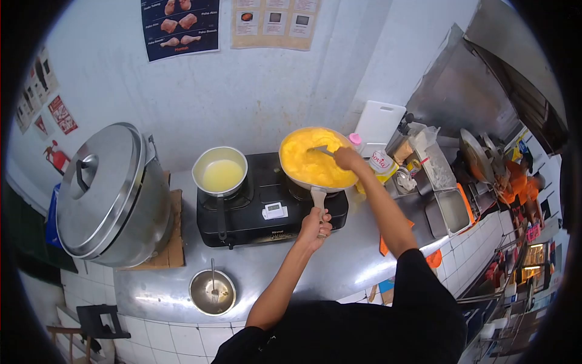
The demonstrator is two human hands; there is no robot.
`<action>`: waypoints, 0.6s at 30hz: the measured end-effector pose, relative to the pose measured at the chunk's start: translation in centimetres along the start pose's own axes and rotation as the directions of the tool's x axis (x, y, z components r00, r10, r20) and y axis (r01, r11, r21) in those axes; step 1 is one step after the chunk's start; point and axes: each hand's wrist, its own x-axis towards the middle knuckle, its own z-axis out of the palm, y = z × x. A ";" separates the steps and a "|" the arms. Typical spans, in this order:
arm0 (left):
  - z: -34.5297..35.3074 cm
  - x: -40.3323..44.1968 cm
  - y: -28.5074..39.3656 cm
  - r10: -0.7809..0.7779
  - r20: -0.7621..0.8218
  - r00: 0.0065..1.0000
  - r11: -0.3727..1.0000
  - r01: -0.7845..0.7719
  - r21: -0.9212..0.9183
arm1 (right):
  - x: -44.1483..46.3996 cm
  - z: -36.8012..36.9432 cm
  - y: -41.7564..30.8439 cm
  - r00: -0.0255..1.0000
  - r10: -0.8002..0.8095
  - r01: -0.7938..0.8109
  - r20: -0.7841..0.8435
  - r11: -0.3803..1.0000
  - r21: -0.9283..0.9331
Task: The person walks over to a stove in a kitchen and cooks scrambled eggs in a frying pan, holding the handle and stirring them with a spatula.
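A pan (290, 173) full of yellow, partly set food (309, 162) sits on the right burner of a black two-burner stove (267, 227). My left hand (315, 229) is closed around the pan's pale handle. Above the pan's right side, my right hand (350, 159) grips a grey utensil (324, 150), whose end reaches into the yellow food. On the left burner stands a saucepan (197, 177) with pale yellow liquid, its dark handle pointing toward me. A small white timer (274, 210) lies on the stove between the burners.
A large lidded metal pot (130, 212) stands on cardboard at the left. Near the front edge, a steel bowl (195, 291) holds a fork. A white cutting board (377, 128), a Sovia-labelled container (381, 162) and metal trays (447, 213) are at the right.
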 end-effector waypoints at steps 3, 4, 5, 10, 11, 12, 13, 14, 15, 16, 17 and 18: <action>0.1 -0.1 0.0 0.012 0.005 1.000 1.000 -0.012 -0.023 | -3.3 -8.6 0.5 0.988 -0.063 0.069 0.141 0.997 -0.040; 0.1 -0.4 -0.1 0.014 0.004 1.000 0.999 -0.014 -0.029 | -6.1 -12.7 0.0 0.983 -0.064 0.067 0.170 0.998 -0.013; 0.3 -0.4 0.1 0.014 -0.002 1.000 0.999 -0.014 -0.031 | -8.6 -16.2 -0.4 0.978 -0.066 0.074 0.199 0.997 -0.030; 0.8 -0.3 -0.4 0.009 -0.022 1.000 0.999 -0.010 -0.035 | -15.4 -19.3 -0.9 0.962 0.087 -0.044 0.258 0.985 -0.167; 0.8 -0.3 -0.6 0.008 -0.018 1.000 0.999 -0.009 -0.036 | -16.3 -18.7 -1.8 0.965 0.138 -0.087 0.222 0.971 -0.224; 0.8 -0.3 -0.7 0.008 -0.017 1.000 0.999 -0.009 -0.037 | -16.8 -18.2 -2.3 0.965 0.185 -0.130 0.185 0.952 -0.278; 0.8 -0.3 -0.8 0.009 -0.018 1.000 0.999 -0.009 -0.036 | -16.6 -17.0 -2.0 0.972 0.168 -0.117 0.165 0.953 -0.279; 0.6 -0.2 -0.9 0.005 -0.005 1.000 0.999 -0.005 -0.033 | -15.8 -14.7 -1.4 0.978 0.150 -0.105 0.145 0.955 -0.279; 0.4 0.0 -1.0 0.002 0.007 1.000 1.000 -0.002 -0.029 | -14.9 -12.5 -0.9 0.984 0.131 -0.092 0.123 0.956 -0.277; 0.3 0.1 -0.9 0.002 0.018 1.000 1.000 -0.002 -0.022 | -14.2 -10.8 -0.9 0.991 0.130 -0.118 0.030 0.956 -0.269; 0.3 0.0 -0.9 0.001 0.013 1.000 1.000 -0.001 -0.017 | -13.3 -9.7 -0.7 0.990 0.139 -0.136 -0.006 0.957 -0.257; 0.5 -0.1 -0.8 0.003 0.009 1.000 1.000 -0.002 -0.012 | -12.2 -9.0 -0.3 0.988 0.146 -0.152 -0.043 0.958 -0.245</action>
